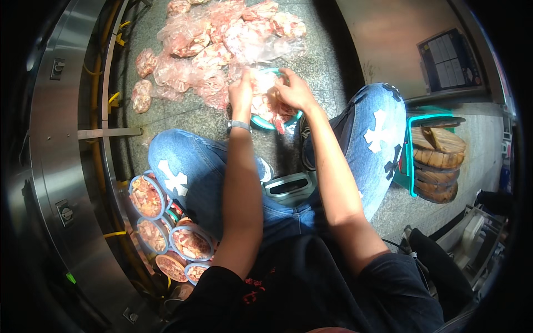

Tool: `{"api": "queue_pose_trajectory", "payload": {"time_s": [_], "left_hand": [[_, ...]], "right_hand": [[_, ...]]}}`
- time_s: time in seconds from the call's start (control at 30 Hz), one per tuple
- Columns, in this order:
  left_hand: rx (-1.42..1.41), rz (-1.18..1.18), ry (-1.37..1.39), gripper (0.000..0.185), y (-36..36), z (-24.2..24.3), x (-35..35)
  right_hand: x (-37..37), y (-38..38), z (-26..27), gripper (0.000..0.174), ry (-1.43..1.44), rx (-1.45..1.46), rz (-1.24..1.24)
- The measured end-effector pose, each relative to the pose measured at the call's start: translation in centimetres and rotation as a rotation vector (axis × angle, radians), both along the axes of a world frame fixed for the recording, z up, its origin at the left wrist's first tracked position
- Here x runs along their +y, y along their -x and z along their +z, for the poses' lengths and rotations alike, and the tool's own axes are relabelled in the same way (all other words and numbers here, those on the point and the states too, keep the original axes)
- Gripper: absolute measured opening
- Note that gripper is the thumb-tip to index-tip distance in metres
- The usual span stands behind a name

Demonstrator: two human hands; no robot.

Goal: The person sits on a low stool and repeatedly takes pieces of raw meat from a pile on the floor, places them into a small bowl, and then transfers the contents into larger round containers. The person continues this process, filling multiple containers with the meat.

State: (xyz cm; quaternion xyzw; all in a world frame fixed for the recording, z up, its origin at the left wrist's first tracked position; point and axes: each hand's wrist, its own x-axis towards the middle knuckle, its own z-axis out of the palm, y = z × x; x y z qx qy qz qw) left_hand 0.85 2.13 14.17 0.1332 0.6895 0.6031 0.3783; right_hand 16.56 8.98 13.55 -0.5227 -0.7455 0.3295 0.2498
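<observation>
Between my knees, a round green-rimmed container (pixel 263 123) holds pieces of raw meat (pixel 272 109) on the tiled floor. My left hand (pixel 241 92) is at its left edge, fingers bent and touching pale material, perhaps plastic or meat; glare hides the fingertips. Over the container's right side is my right hand (pixel 295 89), its fingers curled down at the meat; whether it grips a piece I cannot tell. Beyond both hands lies a heap of raw meat in clear plastic bags (pixel 212 56).
Several round baskets of meat (pixel 191 243) stand at lower left beside a stainless steel counter (pixel 62 166). On the right, round wooden blocks (pixel 437 162) are by a green crate (pixel 411 156). A steel cabinet (pixel 387 41) stands at upper right.
</observation>
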Motion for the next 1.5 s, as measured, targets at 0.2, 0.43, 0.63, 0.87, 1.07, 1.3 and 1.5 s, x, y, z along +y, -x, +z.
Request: {"api": "queue_pose_trajectory", "payload": {"time_s": [0.2,0.43,0.63,0.87,1.07,1.3,1.5], "left_hand": [[-0.031,-0.024,-0.028,0.042,-0.8,1.0,-0.4],[-0.345,0.021,-0.166,0.033,-1.1,0.2,0.1],[-0.177,-0.010,0.012,0.036,-0.4,0.0,-0.1],[0.064,-0.075,-0.005,0.042,-0.5,-1.8,-0.5],[0.575,-0.133,0.026,0.031,-0.3,-1.8,-1.6],[1.117,-0.720,0.557,0.061,-2.0,-0.6,-0.6],[0.994,-0.777,0.521,0.066,-0.8,-0.6,0.4]], "right_hand": [[-2.6,1.7,6.9,0.061,0.459,0.218,0.059],[-2.9,2.0,6.3,0.042,0.624,0.540,0.087],[-1.4,0.9,5.1,0.019,0.645,0.788,-0.105],[-0.5,0.0,5.6,0.021,0.634,0.586,-0.101],[-0.8,-0.6,5.2,0.019,0.648,0.405,-0.133],[-0.7,-0.9,5.0,0.023,0.475,0.191,-0.174],[-0.7,-1.2,4.7,0.024,0.446,0.141,-0.142]]}}
